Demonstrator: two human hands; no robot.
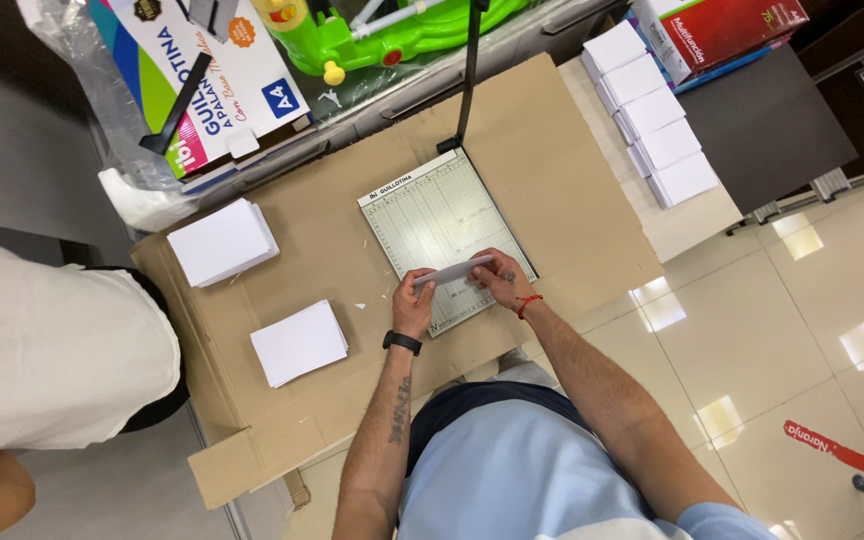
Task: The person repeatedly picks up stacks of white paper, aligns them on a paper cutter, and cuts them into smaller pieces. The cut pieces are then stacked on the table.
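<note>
Glossy cream floor tiles mirror ceiling lights beside a cardboard-covered table and dark tabletop.

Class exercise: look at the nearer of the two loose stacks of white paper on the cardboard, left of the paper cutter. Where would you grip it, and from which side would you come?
Grip the white paper stack at its right edge, thumb on top and fingers slid beneath. It lies flat on the cardboard sheet, so a pinch from above probably lifts only the top sheets. That edge faces the left hand and has bare cardboard alongside.

Paper stacks left of cutter
</note>
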